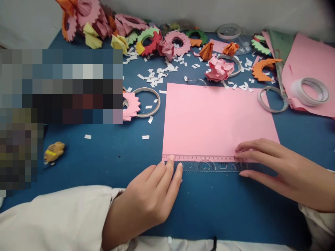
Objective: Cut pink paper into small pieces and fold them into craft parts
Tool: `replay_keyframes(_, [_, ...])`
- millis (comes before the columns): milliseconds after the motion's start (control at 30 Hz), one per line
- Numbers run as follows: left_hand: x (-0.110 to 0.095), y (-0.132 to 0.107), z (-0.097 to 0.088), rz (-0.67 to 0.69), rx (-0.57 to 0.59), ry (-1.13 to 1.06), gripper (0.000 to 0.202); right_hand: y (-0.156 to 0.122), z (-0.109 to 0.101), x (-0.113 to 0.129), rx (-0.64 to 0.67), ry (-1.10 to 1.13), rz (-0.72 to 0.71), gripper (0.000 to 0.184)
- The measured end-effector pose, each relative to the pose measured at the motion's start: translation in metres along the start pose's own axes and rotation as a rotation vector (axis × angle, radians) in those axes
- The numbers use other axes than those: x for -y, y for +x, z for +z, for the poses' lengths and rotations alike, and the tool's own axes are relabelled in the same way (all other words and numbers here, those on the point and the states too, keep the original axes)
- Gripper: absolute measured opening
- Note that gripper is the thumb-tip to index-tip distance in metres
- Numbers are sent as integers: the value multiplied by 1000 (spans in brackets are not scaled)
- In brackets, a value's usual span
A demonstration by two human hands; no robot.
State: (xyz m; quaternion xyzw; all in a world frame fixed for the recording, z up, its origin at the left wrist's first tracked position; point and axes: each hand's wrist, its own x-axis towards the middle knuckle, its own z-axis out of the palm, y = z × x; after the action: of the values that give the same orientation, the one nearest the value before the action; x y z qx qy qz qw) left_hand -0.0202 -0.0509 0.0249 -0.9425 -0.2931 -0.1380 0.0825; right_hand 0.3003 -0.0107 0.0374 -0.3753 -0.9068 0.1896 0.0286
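Note:
A pink paper sheet [217, 118] lies flat on the blue table [110, 160]. Along its near edge sits a clear plastic ruler [206, 164]. My left hand [154, 195] rests with its fingers stretched out, the tips touching the ruler's left end at the sheet's near left corner. My right hand [277, 167] lies flat with fingers extended, pressing on the ruler's right end and the sheet's near right corner. Neither hand holds anything.
Folded paper wreaths [178, 40] in pink, red, green and orange crowd the far edge, with crumpled pink paper [219, 69] and white scraps [157, 75]. Tape rolls [311, 91] and rings [146, 101] lie around. More pink sheets [311, 62] sit at right. A small yellow toy [53, 151] is at left.

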Motion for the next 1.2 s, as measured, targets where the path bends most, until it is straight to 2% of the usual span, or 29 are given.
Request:
replay_keyframes(133, [0,1,4,13,-19,9,26,15,-12,-1,99,166,78,26])
replay_keyframes(267, [0,2,5,28,-27,25,27,46,-25,-4,293,222,241,40])
replay_keyframes(333, [0,2,5,30,-35,44,27,69,-32,-5,249,100,253,39])
replay_keyframes(433, [-1,3,6,38,-50,70,26,108,-40,-6,25,-171,326,31])
replay_keyframes(567, [-2,3,7,32,-64,84,26,159,-41,-13,-151,-356,454,34])
replay_keyframes(667, [-3,3,7,20,-64,97,29,187,-33,-24,-107,-359,489,30])
replay_keyframes(733, [-3,2,8,18,-62,108,31,198,-26,-30,-133,-339,491,28])
replay_keyframes(900, [-4,0,9,22,-62,122,30,203,-24,-24,-260,-289,526,21])
replay_keyframes(967, [-4,0,9,27,-64,125,30,193,-28,-10,-339,-94,464,15])
replay_keyframes(1033, [-3,0,8,33,-61,127,31,178,-29,7,-366,350,371,11])
replay_keyframes(1133, [-2,1,7,40,-54,131,31,151,-19,33,-259,992,355,9])
replay_keyframes(1200, [-2,2,6,45,-58,137,31,137,-8,45,-156,1262,406,13])
